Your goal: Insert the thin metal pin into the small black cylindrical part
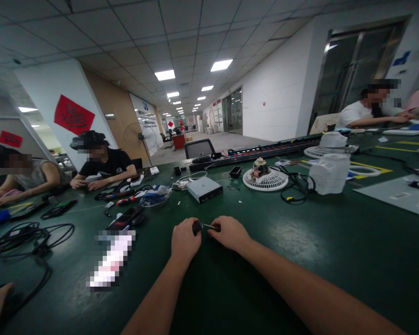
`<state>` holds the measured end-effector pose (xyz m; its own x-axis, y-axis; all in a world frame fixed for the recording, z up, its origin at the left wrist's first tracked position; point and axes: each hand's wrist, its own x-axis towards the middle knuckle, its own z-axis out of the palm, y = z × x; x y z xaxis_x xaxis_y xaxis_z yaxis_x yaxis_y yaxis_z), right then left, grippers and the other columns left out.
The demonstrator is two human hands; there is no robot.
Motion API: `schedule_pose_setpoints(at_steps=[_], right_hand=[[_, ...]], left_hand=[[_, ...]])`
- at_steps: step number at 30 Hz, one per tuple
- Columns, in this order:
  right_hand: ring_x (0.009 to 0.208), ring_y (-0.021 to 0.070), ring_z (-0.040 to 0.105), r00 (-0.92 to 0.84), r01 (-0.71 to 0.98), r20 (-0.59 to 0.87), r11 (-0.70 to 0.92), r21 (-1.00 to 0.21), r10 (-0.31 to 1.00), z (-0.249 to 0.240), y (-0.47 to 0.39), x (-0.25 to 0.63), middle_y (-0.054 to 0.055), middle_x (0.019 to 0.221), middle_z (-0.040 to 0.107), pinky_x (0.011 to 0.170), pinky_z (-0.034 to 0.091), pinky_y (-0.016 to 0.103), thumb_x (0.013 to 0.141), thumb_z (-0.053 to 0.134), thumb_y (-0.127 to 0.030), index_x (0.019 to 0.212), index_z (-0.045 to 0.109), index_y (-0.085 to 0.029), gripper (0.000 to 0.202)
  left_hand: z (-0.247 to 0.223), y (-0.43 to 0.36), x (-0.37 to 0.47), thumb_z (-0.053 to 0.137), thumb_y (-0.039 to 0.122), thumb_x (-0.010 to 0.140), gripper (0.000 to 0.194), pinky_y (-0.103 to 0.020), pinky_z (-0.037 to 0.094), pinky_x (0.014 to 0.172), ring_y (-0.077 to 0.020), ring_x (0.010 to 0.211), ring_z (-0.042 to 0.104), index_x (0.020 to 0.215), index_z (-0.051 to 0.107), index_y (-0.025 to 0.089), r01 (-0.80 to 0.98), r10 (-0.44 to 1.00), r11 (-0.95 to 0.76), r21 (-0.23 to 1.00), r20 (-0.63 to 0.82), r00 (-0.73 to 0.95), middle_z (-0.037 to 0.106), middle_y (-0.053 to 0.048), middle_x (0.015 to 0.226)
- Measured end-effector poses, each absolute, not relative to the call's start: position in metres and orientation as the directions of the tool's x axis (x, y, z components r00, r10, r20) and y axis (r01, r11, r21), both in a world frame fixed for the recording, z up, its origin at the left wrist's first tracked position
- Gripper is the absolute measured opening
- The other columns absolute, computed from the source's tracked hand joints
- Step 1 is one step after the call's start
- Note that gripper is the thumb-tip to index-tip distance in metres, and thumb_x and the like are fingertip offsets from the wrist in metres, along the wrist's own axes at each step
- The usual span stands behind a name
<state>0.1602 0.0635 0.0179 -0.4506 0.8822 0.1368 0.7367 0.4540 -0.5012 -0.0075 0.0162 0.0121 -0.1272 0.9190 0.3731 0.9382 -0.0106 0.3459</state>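
Observation:
My left hand (184,239) is closed around the dark handle of a screwdriver (197,227), held low over the green table. Its thin metal shaft points right, toward my right hand (230,232). The fingers of that hand are pinched at the shaft's far end, around something small and dark that I cannot make out. Just beyond both hands lies a silver optical drive (205,188) with a black front edge, touched by neither hand.
Beyond the drive stand a small black tray (235,172), a white fan grille with a motor (265,176) and a white plastic housing (330,173). Black cables (31,237) and a lit, blurred-out screen (113,260) lie left. Several people sit around the table (293,279).

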Motion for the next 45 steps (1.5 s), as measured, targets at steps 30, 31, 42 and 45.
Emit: schedule_pose_setpoints(at_steps=[30, 31, 42, 45], right_hand=[[0.071, 0.0148, 0.061, -0.427, 0.538, 0.25, 0.466, -0.702, 0.869, 0.013, 0.071, 0.163, 0.0, 0.077, 0.07, 0.061, 0.039, 0.024, 0.076, 0.065, -0.028, 0.078, 0.07, -0.021, 0.009], [0.07, 0.0146, 0.06, -0.418, 0.535, 0.249, 0.458, -0.71, 0.874, 0.012, 0.071, 0.163, 0.0, 0.077, 0.069, 0.061, 0.039, 0.024, 0.075, 0.066, -0.027, 0.079, 0.069, -0.02, 0.009], [0.075, 0.0146, 0.063, -0.367, 0.58, 0.277, 0.451, -0.679, 0.888, 0.019, 0.068, 0.162, 0.002, 0.087, 0.071, 0.066, 0.043, 0.024, 0.086, 0.056, -0.031, 0.101, 0.064, -0.02, 0.02], [0.08, 0.0166, 0.064, -0.43, 0.682, 0.269, 0.505, -0.529, 0.862, 0.025, 0.066, 0.167, 0.004, 0.091, 0.072, 0.07, 0.042, 0.026, 0.092, 0.047, -0.031, 0.1, 0.069, -0.022, 0.025]], left_hand=[[0.018, 0.01, 0.002, 0.068, 0.014, 0.076, 0.025, -0.036, 0.041, 0.089, -0.022, 0.098, 0.062, 0.098, 0.068, 0.025, 0.899, 0.91, -0.248, 0.36, 0.405, 0.088, 0.071, -0.001, 0.099], [0.018, 0.009, 0.002, 0.068, 0.014, 0.076, 0.024, -0.036, 0.041, 0.089, -0.0221, 0.098, 0.062, 0.098, 0.068, 0.025, 0.899, 0.911, -0.247, 0.362, 0.403, 0.088, 0.071, -0.001, 0.099], [0.015, 0.016, -0.003, 0.067, 0.013, 0.075, 0.022, -0.034, 0.042, 0.089, -0.0196, 0.096, 0.062, 0.095, 0.065, 0.024, 0.902, 0.91, -0.1, 0.421, 0.405, -0.088, 0.07, -0.001, 0.097], [0.012, 0.019, -0.01, 0.068, 0.014, 0.075, 0.022, -0.032, 0.044, 0.085, -0.019, 0.094, 0.063, 0.095, 0.065, 0.023, 0.892, 0.907, -0.056, 0.448, 0.396, -0.142, 0.07, -0.001, 0.097]])
